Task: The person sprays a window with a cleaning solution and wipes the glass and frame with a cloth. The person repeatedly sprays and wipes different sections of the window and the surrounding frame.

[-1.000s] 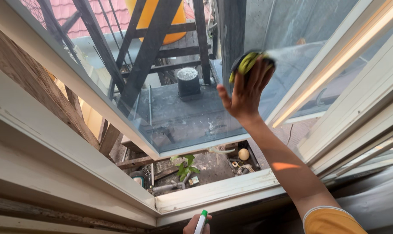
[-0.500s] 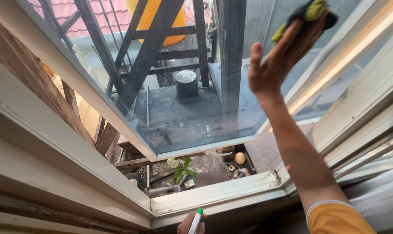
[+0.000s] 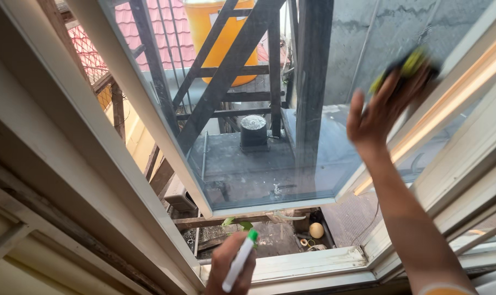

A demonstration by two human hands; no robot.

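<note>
Right hand has dropped, pressing green-black cloth against window pane

Orange tank behind dark steel frame

Two hands, one green-capped white bottle, one yellow-green cloth, one orange tank.

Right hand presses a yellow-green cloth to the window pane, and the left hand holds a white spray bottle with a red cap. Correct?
Not quite: the head view shows the bottle in the left hand has a green cap, not red. The right hand does press the yellow-green cloth to the pane.
</note>
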